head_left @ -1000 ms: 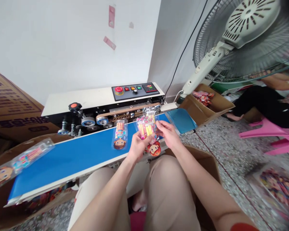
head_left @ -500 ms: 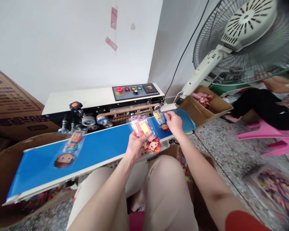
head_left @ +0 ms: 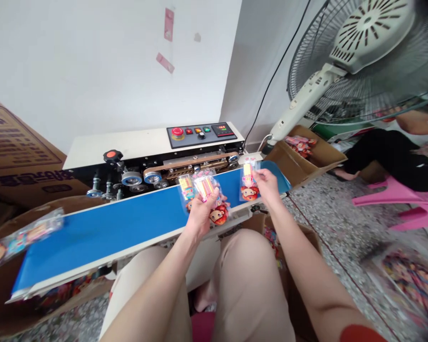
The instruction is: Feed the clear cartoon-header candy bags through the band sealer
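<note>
My left hand [head_left: 200, 213] is closed on a small fan of clear packets [head_left: 218, 209], with cartoon faces at the bottom and coloured sticks inside. To the right, my right hand [head_left: 267, 184] pinches the edge of a single packet [head_left: 248, 186] with a red-haired cartoon face, held over the blue belt [head_left: 128, 223]. Partly hidden behind the left-hand packets, another packet [head_left: 185, 187] lies on the belt at the machine's rollers. At the belt's far left end, a packet [head_left: 24, 237] hangs out past the edge, blurred. The band sealing machine [head_left: 139, 147] stands along the belt's back side.
A large fan [head_left: 364, 61] stands at the right. Open cartons [head_left: 303, 166] hold packets at the back right, under the belt and below its left end. A pink stool [head_left: 395, 202] and a bag of packets [head_left: 410, 280] rest on the floor. Another person's leg [head_left: 385, 156] shows beyond.
The packet at the left has travelled off the belt's end. The packet formerly by my right hand has moved left along the belt. My right hand now holds a different packet, taken from the left-hand bunch.
</note>
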A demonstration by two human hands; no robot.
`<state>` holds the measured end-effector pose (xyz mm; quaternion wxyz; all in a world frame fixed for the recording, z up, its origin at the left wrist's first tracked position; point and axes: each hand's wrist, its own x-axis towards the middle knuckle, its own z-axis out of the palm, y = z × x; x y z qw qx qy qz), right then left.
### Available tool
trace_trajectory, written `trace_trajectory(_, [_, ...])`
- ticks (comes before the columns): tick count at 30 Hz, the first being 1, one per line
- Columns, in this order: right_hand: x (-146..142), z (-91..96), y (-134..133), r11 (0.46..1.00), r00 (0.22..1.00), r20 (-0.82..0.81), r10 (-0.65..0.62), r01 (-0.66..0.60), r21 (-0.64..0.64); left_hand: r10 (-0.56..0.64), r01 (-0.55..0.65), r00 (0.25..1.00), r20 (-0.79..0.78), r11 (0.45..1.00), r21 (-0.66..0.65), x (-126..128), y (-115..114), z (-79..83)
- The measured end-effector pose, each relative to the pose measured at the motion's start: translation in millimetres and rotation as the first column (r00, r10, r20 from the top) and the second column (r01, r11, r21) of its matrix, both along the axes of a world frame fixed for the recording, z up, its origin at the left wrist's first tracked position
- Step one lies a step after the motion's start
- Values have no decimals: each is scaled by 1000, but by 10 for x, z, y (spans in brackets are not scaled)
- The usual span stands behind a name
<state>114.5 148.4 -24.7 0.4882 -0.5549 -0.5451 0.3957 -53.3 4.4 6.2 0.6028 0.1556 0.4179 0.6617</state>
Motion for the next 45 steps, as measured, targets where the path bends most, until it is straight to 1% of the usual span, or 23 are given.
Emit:
trace_trajectory(2, [106, -71, 306, 998, 976, 208, -65, 61, 22, -21, 21, 999, 24, 1000, 0, -12, -3, 21])
trace_trajectory(5, [101, -76, 554, 999, 882, 469, 37, -38, -7, -54, 55, 998, 34, 998, -5, -22, -6, 38])
trace_trajectory(7, [23, -22, 541, 994, 821, 564, 87, -105, 0, -85, 85, 996, 26, 996, -3, -25, -9, 38])
trace_trajectory(9, [-64, 53, 388, 991, 807, 589, 37, -106, 84, -123, 123, 992, 6, 992, 11, -23, -11, 28])
trace_trajectory(11, [-141, 134, 122, 982, 864, 502, 46, -131, 135, -122, 123, 992, -18, 992, 39, -13, -9, 7])
trace_trajectory(13, [-211, 210, -208, 958, 917, 309, 253, -282, 53, -71, 74, 997, -38, 995, 66, 4, -1, -21])
trace_trajectory(15, [-280, 271, -529, 873, 870, 76, 488, -484, -65, 1, 5, 997, -82, 997, 78, 23, 9, -53])
trace_trajectory(17, [-336, 305, -767, 815, 821, -75, 566, -571, -98, 44, -32, 987, -152, 996, 81, 39, 19, -78])
trace_trajectory(19, [-348, 297, -869, 839, 839, -145, 524, -538, -84, 50, -34, 978, -203, 996, 78, 43, 21, -87])
trace_trajectory(21, [-288, 244, -813, 899, 889, -205, 410, -432, -75, 21, -10, 978, -207, 999, 51, 36, 15, -72])
trace_trajectory(24, [-82, 102, -475, 975, 960, -205, 191, -210, -70, -22, 24, 985, -170, 1000, 9, 16, -2, -18])
trace_trajectory(28, [148, -81, 144, 998, 999, 33, 3, -1, -60, -26, 24, 994, -103, 999, -25, 11, -6, 37])
trace_trajectory(30, [151, -115, 367, 993, 988, 144, 52, -36, -109, -9, 7, 998, -65, 999, -33, 16, 4, 40])
trace_trajectory(32, [90, -94, 459, 985, 955, 261, 143, -111, -132, 13, -14, 999, -46, 1000, -24, 18, 15, 32])
trace_trajectory(33, [47, -64, 446, 987, 932, 329, 151, -122, -107, 21, -22, 999, -46, 1000, -18, 17, 19, 26])
trace_trajectory(35, [-47, 25, 295, 995, 902, 422, 89, -100, 4, 42, -42, 997, -68, 999, -1, 9, 22, 14])
trace_trajectory(36, [-96, 78, 161, 994, 908, 414, 71, -101, 51, 50, -48, 995, -89, 999, 15, 4, 22, 7])
trace_trajectory(38, [-199, 182, -184, 977, 944, 270, 187, -207, 45, 61, -54, 989, -136, 997, 51, -4, 21, -10])
trace_trajectory(39, [-254, 227, -371, 945, 935, 143, 325, -327, -11, 63, -54, 985, -162, 997, 64, -7, 21, -19])
trace_trajectory(40, [-309, 263, -551, 881, 884, 11, 468, -466, -75, 65, -53, 980, -188, 996, 72, -8, 22, -28])
trace_trajectory(42, [-402, 297, -827, 775, 781, -198, 592, -619, -129, 55, -37, 972, -228, 996, 81, -7, 24, -40])
trace_trajectory(43, [-425, 295, -902, 761, 764, -264, 589, -634, -136, 45, -25, 970, -239, 996, 83, -7, 25, -41])
trace_trajectory(45, [-397, 259, -900, 822, 807, -331, 488, -553, -135, 16, 2, 969, -247, 997, 75, -9, 25, -35])
